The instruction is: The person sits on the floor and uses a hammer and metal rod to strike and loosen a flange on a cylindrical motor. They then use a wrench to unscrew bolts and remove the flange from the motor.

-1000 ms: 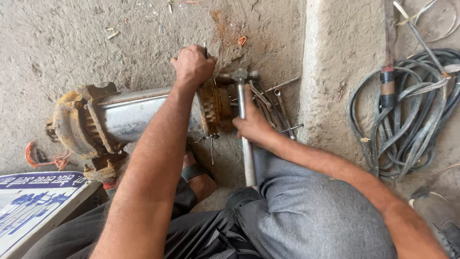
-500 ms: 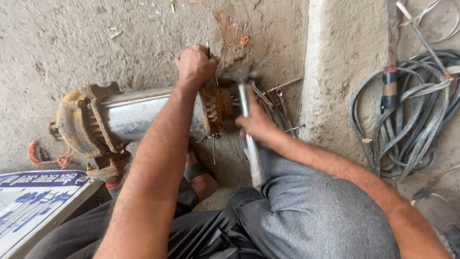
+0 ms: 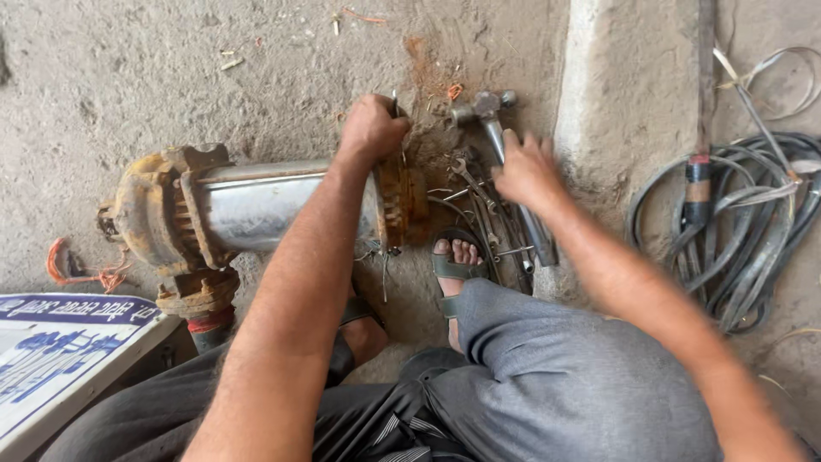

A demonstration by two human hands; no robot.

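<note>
Here the left hand [image 3: 369, 128] is closed around a thin tool set against the rusty end of the pump [image 3: 256, 210] lying on the floor, while the right hand [image 3: 526, 169] grips the hammer [image 3: 505, 145] just beside it.

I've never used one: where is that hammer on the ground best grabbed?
Probably the long metal shaft of the hammer, taken from above: it lies flat, head away from the person, and the right hand is already over it, near the head.
</note>
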